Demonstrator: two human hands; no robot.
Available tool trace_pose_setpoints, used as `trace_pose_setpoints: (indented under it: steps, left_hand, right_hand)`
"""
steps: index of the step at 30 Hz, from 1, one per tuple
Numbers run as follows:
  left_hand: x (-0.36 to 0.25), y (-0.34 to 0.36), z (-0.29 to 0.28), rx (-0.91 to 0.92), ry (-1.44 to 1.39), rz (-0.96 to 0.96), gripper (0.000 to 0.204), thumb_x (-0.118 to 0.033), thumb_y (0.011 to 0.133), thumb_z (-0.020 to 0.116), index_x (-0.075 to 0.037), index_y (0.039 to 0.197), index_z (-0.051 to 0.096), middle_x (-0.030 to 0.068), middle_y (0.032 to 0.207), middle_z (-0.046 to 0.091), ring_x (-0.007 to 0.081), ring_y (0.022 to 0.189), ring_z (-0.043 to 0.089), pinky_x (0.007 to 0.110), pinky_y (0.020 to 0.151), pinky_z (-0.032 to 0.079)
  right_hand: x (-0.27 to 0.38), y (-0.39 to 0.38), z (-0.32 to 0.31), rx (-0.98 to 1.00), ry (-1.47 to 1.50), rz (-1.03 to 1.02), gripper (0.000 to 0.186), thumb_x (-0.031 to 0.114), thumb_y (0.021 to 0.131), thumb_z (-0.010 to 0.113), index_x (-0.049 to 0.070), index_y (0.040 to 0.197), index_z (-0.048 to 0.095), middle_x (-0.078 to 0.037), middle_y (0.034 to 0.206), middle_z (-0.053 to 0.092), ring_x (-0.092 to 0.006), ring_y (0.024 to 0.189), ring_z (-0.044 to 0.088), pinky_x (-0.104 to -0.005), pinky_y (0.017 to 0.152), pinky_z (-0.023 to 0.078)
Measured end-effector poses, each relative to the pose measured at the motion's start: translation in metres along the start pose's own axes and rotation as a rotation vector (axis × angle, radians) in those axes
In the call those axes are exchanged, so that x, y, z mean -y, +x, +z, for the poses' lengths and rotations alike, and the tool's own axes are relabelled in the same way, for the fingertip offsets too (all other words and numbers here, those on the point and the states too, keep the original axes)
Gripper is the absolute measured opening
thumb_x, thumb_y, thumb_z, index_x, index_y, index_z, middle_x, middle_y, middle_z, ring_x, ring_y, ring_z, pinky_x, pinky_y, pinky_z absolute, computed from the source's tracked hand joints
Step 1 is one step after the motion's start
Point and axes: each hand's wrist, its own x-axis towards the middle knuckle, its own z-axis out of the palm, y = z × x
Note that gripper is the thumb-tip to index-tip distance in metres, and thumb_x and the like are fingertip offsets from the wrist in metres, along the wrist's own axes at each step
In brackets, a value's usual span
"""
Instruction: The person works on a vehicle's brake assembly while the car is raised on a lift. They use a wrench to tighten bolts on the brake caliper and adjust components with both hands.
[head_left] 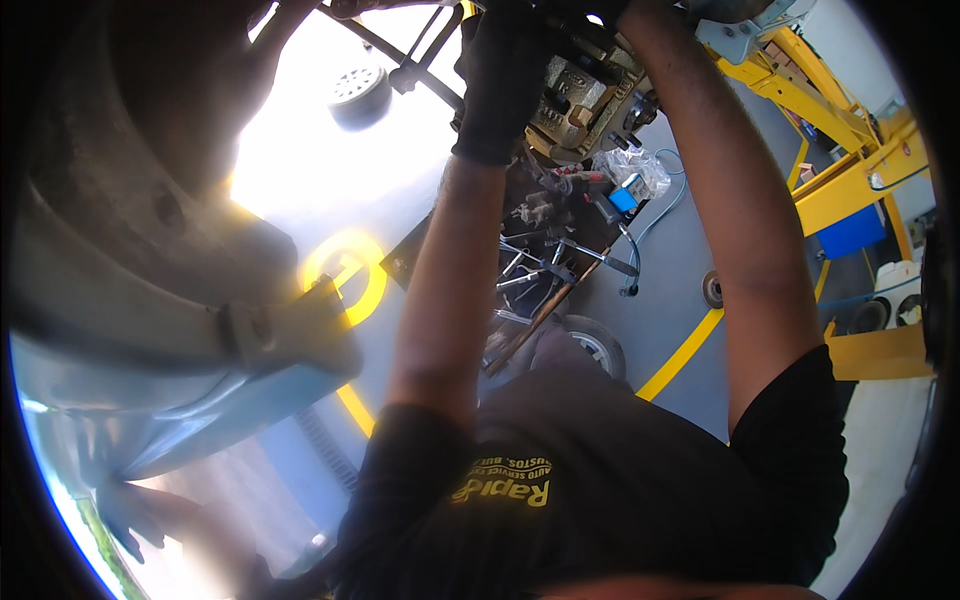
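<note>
Since the metal casing (582, 112) sits high in view, left hand (503, 85), gloved, and right hand (611, 9), mostly cropped, reach beside it, either grasp impossible to tell, with tools (600, 258) below, presumably for quick access.

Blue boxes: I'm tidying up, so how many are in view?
2: a small blue box beside the clear plastic, and a larger blue box below the yellow beam. Others may be hidden.

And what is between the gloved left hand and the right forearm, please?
In the head view, a metal housing shows between the left hand and right forearm.
</note>
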Motion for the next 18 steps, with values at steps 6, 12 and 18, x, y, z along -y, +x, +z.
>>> trace_pose_setpoints:
  steps: [6, 12, 18]
  left_hand:
    - [-0.019, 0.009, -0.008, 0.042, -0.610, -0.445, 0.031, -0.016, 0.099, 0.054, -0.002, 0.125, 0.064, 0.0180, 0.115, 0.068, 0.0319, 0.103, 0.066, 0.044, 0.090, 0.053]
    - [-0.013, 0.013, -0.014, 0.141, -0.365, -0.251, 0.031, -0.013, 0.097, 0.053, -0.004, 0.124, 0.066, 0.0189, 0.116, 0.068, 0.0358, 0.107, 0.064, 0.048, 0.093, 0.051]
    - [0.002, 0.005, -0.007, 0.060, 0.078, 0.135, 0.023, -0.012, 0.092, 0.055, -0.010, 0.097, 0.077, 0.0152, 0.111, 0.067, 0.0335, 0.108, 0.062, 0.047, 0.092, 0.048]
  right_hand:
    - [-0.039, 0.011, 0.001, 0.138, -0.592, -0.189, 0.033, 0.026, 0.095, 0.065, -0.001, 0.114, 0.066, -0.029, 0.104, 0.070, -0.0433, 0.099, 0.069, -0.0499, 0.086, 0.054]
    - [-0.060, 0.027, -0.006, 0.264, -0.174, 0.506, 0.050, 0.043, 0.089, 0.070, -0.006, 0.096, 0.071, -0.021, 0.080, 0.074, -0.0368, 0.076, 0.072, -0.0457, 0.071, 0.056]
    - [-0.061, 0.024, 0.000, 0.253, 0.188, 0.298, 0.039, 0.037, 0.088, 0.072, 0.000, 0.099, 0.073, -0.018, 0.088, 0.073, -0.0342, 0.083, 0.071, -0.0448, 0.077, 0.056]
